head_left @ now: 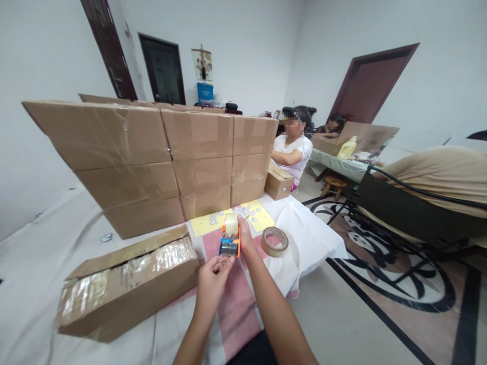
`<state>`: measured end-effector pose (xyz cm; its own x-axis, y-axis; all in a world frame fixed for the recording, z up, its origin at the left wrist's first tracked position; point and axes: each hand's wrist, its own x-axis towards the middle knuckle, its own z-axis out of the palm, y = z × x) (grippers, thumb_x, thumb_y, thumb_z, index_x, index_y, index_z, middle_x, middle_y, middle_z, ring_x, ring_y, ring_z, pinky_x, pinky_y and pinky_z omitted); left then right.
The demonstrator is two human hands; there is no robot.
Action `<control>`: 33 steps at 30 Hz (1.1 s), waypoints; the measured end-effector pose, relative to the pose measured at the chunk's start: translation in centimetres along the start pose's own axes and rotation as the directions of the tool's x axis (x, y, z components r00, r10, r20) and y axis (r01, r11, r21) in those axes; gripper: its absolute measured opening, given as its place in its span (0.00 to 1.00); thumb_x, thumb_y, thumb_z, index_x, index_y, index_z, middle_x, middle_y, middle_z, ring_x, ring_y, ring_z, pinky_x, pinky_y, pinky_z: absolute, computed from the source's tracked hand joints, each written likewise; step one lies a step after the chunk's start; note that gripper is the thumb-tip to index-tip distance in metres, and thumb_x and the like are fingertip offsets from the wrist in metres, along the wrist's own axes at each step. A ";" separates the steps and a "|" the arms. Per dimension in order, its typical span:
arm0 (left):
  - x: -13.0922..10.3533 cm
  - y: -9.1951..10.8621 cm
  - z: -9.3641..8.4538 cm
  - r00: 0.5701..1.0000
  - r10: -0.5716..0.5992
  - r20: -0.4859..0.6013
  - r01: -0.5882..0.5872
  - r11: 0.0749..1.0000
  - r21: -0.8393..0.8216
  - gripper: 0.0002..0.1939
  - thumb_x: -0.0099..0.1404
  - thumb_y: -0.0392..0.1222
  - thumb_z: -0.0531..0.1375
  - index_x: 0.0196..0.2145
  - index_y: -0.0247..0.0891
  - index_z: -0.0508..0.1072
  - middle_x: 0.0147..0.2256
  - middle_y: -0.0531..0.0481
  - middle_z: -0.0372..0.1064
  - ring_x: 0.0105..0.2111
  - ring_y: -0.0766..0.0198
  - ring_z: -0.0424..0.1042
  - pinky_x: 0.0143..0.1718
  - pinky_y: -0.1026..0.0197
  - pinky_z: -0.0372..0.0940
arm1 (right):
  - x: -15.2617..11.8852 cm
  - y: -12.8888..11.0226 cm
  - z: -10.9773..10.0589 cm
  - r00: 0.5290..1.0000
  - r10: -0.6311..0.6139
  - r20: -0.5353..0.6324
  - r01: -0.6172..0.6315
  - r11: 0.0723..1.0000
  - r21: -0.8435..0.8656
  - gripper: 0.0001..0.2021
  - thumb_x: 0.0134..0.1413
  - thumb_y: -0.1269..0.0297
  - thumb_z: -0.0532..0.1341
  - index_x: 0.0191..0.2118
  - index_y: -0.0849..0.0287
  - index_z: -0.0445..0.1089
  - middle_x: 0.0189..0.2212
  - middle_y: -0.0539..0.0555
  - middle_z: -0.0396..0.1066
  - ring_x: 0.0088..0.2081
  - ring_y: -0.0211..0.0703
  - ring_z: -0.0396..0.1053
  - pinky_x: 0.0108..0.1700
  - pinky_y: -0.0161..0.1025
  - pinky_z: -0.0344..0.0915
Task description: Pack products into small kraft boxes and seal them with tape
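Here, both hands (pixel 213 272) (pixel 245 237) hold tape dispenser (pixel 230 247) beside taped carton (pixel 131 284).

Two bare hands worked close together, low in view.
The right hand (pixel 245 234) was raised ahead, fingers curled; the left hand (pixel 216 271) sat lower and nearer, its fingertips (pixel 230 260) pinched.

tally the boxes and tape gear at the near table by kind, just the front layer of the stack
stacked boxes, front layer: 9
long taped box, nearer: 1
small box beside the stack: 1
loose tape roll: 1
tape dispenser, held: 1
total: 13
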<state>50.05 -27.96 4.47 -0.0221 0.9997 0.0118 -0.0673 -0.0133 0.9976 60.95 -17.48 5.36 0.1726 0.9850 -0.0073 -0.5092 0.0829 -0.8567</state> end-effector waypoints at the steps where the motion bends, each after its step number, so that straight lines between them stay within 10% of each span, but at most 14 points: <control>1: 0.0 0.1 0.0 1.000 0.005 0.001 -0.005 1.000 0.003 0.29 0.50 0.67 0.66 0.24 0.34 0.71 0.18 0.61 0.47 0.21 0.71 0.46 0.23 0.67 0.44 | 0.0 0.0 0.0 1.000 0.003 0.004 -0.003 1.000 0.001 0.25 0.46 0.38 0.65 0.33 0.58 0.64 0.21 0.49 0.72 0.20 0.40 0.72 0.19 0.33 0.66; 12: -0.4 -1.6 -0.2 0.990 0.131 -0.049 -0.116 0.964 0.239 0.20 0.61 0.59 0.63 0.28 0.36 0.72 0.20 0.58 0.53 0.23 0.69 0.52 0.26 0.66 0.50 | -0.1 0.1 0.0 0.998 0.021 0.058 -0.023 0.999 0.034 0.24 0.46 0.38 0.65 0.33 0.56 0.65 0.20 0.48 0.72 0.23 0.44 0.74 0.23 0.37 0.69; 22: 0.1 0.1 -0.7 0.990 0.071 0.122 -0.081 0.994 0.076 0.26 0.66 0.62 0.55 0.32 0.34 0.75 0.15 0.58 0.56 0.18 0.68 0.56 0.23 0.65 0.51 | 0.0 -0.7 -0.5 0.999 0.050 0.016 -0.050 0.999 -0.013 0.20 0.46 0.43 0.65 0.33 0.55 0.65 0.22 0.49 0.71 0.27 0.47 0.75 0.28 0.41 0.72; 33: 0.3 0.3 0.2 0.998 0.034 0.057 -0.028 0.994 -0.103 0.25 0.62 0.63 0.59 0.33 0.34 0.75 0.17 0.59 0.53 0.18 0.71 0.51 0.21 0.66 0.45 | 0.7 -0.3 -0.5 0.997 0.078 -0.023 -0.079 0.996 -0.038 0.15 0.44 0.51 0.64 0.31 0.56 0.65 0.20 0.48 0.70 0.20 0.41 0.68 0.22 0.37 0.66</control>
<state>50.20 -27.66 4.77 0.0324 0.9982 0.0497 -0.1694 -0.0435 0.9846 61.62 -16.92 5.34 0.1514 0.9847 -0.0859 -0.4886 -0.0010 -0.8725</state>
